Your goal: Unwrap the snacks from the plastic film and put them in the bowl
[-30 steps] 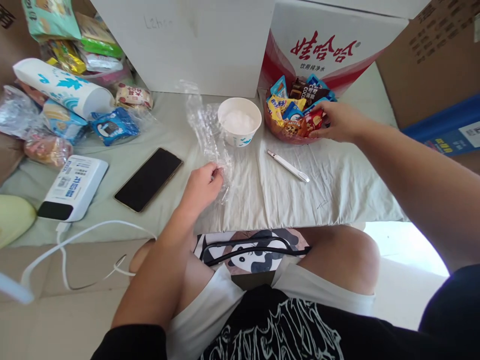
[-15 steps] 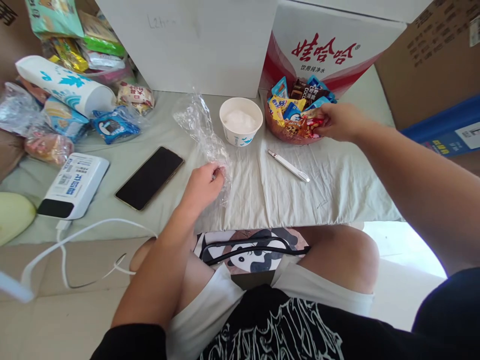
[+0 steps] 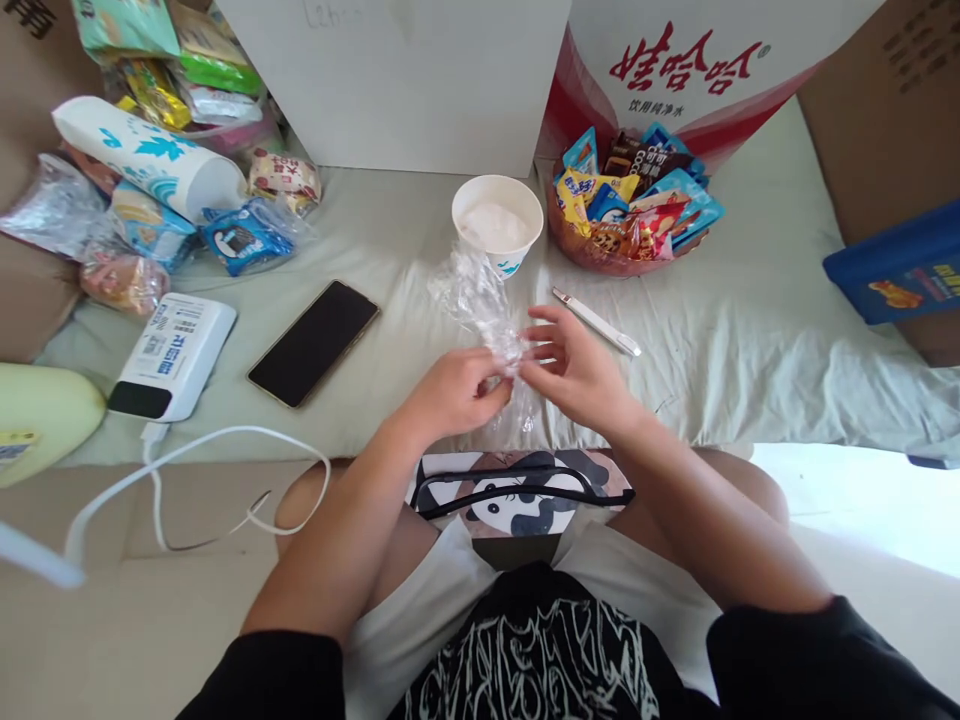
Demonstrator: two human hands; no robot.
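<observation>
A crumpled clear plastic bag (image 3: 476, 290) stretches from the front of a white paper tub (image 3: 497, 205) toward me. My left hand (image 3: 461, 390) is closed on its gathered part, thumb and fingers pinched together. From the other side my right hand (image 3: 574, 370) grips the same plastic between thumb and fingertips, its other fingers fanned out. White contents show inside the tub, which has blue print. Just beyond my right hand lies a white utility knife (image 3: 596, 320). To the right of the tub sits a reddish clear bowl (image 3: 592, 250) heaped with wrapped snacks (image 3: 637, 195).
On the left are a black phone (image 3: 315, 342), a white device (image 3: 174, 355) with a cable (image 3: 225, 432), a pale green bottle (image 3: 45, 420), a stack of paper tubs (image 3: 150, 160) and wrapped snacks (image 3: 251, 235). Cartons (image 3: 405, 80) stand along the back.
My right hand has left the snack bowl and come to the plastic bag beside my left hand. The bag has moved right and nearer the tub. The view has shifted slightly.
</observation>
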